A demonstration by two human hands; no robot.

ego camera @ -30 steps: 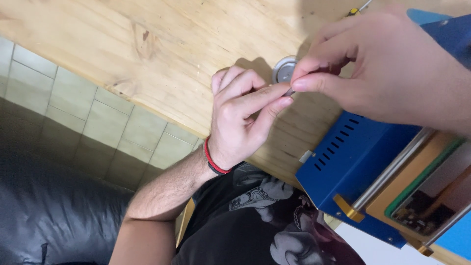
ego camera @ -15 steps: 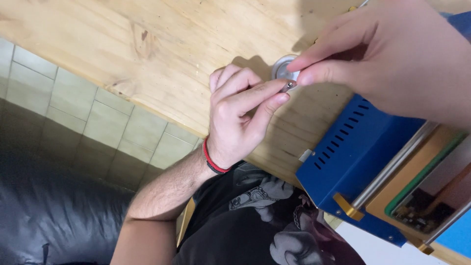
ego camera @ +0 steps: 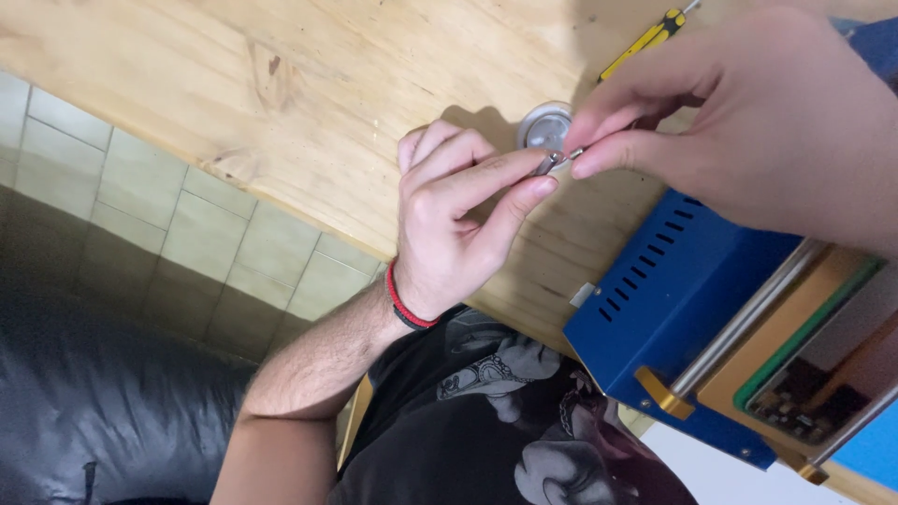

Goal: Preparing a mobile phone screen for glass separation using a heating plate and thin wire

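Both hands meet over the wooden table [ego camera: 309, 103], pinching one small metal pin [ego camera: 558, 159] between them. The left hand [ego camera: 449, 224] is closed on its lower end with thumb and forefinger, the right hand [ego camera: 748, 122] closed on the upper end with its fingertips. The pin's long axis runs slantwise from one grip to the other, held just over a round metal disc [ego camera: 543, 122]. A blue metal case [ego camera: 683, 299] sits just beside, a yellow-handled screwdriver [ego camera: 645, 39] beyond.

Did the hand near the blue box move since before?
Yes. The right hand slid a little towards the round metal disc on the table, its fingertips nearer it now.
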